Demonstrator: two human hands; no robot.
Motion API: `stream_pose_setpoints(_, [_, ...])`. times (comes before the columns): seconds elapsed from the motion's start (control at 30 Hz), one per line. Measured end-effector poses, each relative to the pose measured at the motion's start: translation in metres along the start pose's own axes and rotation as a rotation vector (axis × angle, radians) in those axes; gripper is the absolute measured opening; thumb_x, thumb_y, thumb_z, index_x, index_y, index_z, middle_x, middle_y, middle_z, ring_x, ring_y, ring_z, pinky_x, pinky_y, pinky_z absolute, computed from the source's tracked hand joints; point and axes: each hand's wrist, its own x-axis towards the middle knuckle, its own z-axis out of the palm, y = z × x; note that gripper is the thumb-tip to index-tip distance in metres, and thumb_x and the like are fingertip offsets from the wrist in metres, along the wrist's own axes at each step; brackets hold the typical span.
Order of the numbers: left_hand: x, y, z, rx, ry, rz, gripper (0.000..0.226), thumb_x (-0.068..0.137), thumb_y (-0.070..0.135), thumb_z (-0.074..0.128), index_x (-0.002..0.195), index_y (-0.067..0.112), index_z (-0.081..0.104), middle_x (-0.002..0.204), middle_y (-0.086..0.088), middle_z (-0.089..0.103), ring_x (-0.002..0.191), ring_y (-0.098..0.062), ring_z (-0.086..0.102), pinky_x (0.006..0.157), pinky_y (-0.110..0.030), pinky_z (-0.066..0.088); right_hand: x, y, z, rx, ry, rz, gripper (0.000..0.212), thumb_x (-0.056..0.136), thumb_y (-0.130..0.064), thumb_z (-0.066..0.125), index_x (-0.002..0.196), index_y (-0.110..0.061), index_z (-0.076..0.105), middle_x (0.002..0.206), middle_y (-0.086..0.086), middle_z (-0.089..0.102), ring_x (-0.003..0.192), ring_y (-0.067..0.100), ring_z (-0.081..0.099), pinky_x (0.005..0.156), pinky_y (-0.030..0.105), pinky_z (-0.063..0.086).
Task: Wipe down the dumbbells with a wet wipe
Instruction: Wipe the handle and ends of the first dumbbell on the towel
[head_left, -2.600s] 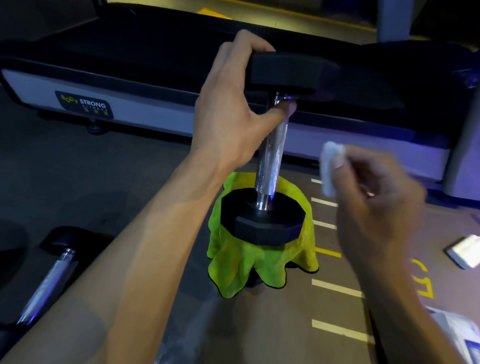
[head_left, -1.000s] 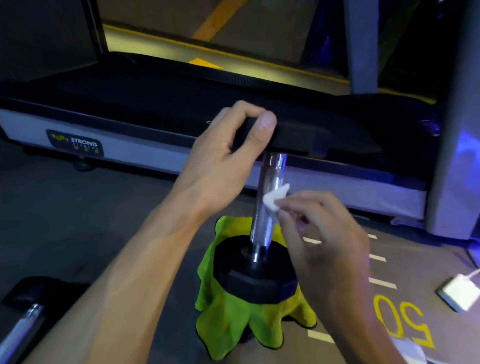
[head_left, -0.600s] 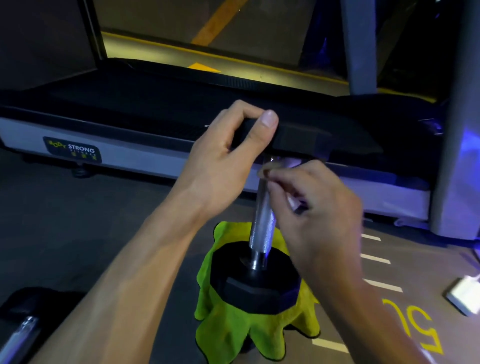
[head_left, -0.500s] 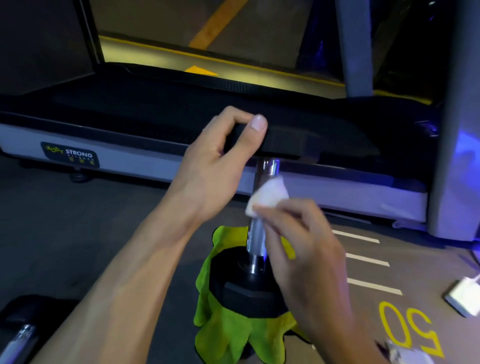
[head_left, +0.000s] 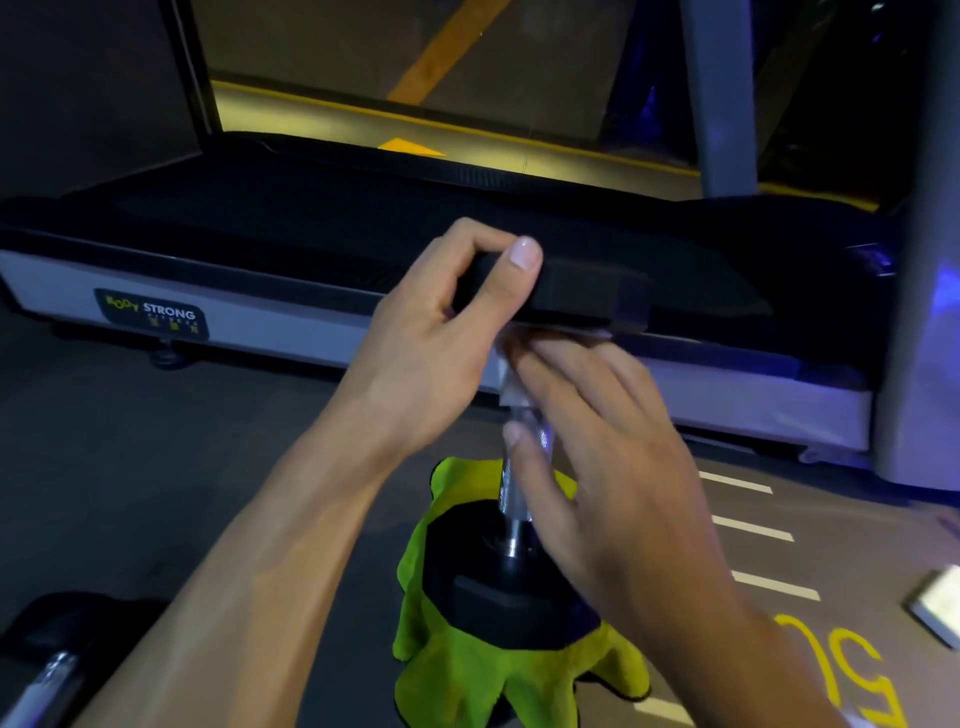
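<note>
A black hex dumbbell (head_left: 498, 597) stands on end on a lime-green cloth (head_left: 467, 675) on the floor. My left hand (head_left: 441, 338) grips its upper black head (head_left: 582, 296), thumb on the front face. My right hand (head_left: 597, 457) is wrapped around the top of the chrome handle (head_left: 511, 499), just under that head. It presses a white wet wipe (head_left: 511, 389) against the metal; only a small corner of the wipe shows between my fingers.
A treadmill (head_left: 260, 332) with a grey side rail and black deck runs across the back. A second dumbbell (head_left: 47, 675) lies at the bottom left. A white flat object (head_left: 940, 608) lies at the right on the floor with its painted lines and yellow number.
My right hand with the wipe has slid up the chrome handle from its middle to just under the upper head. My left hand has kept its grip on that head.
</note>
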Motion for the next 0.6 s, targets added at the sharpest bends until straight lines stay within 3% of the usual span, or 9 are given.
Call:
stream_pose_setpoints(0.17, [-0.002, 0.002, 0.0, 0.01, 0.024, 0.025, 0.037, 0.095, 0.065, 0.047, 0.103, 0.035, 0.067, 0.106, 0.0, 0.067, 0.103, -0.019, 0.063, 0.1, -0.052, 0.05, -0.016, -0.014, 0.003, -0.015, -0.061, 0.012, 0.041, 0.096, -0.028, 0.063, 0.133, -0.012, 0.065, 0.142, -0.004, 0.058, 0.141, 0.018, 0.043, 0.114, 0.035, 0.042])
stream_pose_setpoints(0.3, [-0.003, 0.003, 0.002, 0.007, -0.004, 0.022, 0.033, 0.097, 0.064, 0.048, 0.104, 0.037, 0.066, 0.111, 0.001, 0.068, 0.111, -0.017, 0.064, 0.103, -0.053, 0.051, -0.003, -0.009, -0.001, -0.061, 0.0, 0.032, 0.041, 0.097, -0.024, 0.061, 0.135, -0.011, 0.062, 0.141, -0.002, 0.056, 0.136, 0.021, 0.046, 0.115, 0.033, 0.039])
stream_pose_setpoints(0.4, [-0.002, 0.004, 0.004, 0.012, -0.002, 0.028, 0.03, 0.098, 0.062, 0.048, 0.104, 0.039, 0.066, 0.108, 0.004, 0.067, 0.107, -0.014, 0.064, 0.101, -0.053, 0.051, -0.009, -0.008, 0.003, -0.071, 0.031, 0.039, 0.044, 0.094, -0.019, 0.065, 0.137, -0.009, 0.062, 0.145, 0.001, 0.054, 0.14, 0.021, 0.044, 0.117, 0.032, 0.038])
stream_pose_setpoints(0.5, [-0.004, 0.005, 0.007, 0.005, -0.004, 0.033, 0.029, 0.098, 0.062, 0.049, 0.103, 0.039, 0.066, 0.109, 0.002, 0.067, 0.104, -0.013, 0.063, 0.1, -0.05, 0.052, -0.008, 0.002, 0.007, -0.052, 0.148, 0.023, 0.039, 0.09, -0.008, 0.071, 0.129, -0.007, 0.066, 0.13, 0.006, 0.061, 0.124, 0.026, 0.055, 0.105, 0.033, 0.047])
stream_pose_setpoints(0.6, [-0.002, 0.005, 0.008, 0.005, -0.007, 0.027, 0.028, 0.097, 0.063, 0.049, 0.101, 0.041, 0.065, 0.11, 0.001, 0.067, 0.104, -0.011, 0.064, 0.099, -0.044, 0.053, 0.002, 0.009, 0.012, -0.039, 0.245, 0.028, 0.023, 0.091, 0.001, 0.073, 0.112, -0.009, 0.072, 0.119, 0.005, 0.063, 0.111, 0.027, 0.059, 0.096, 0.027, 0.045])
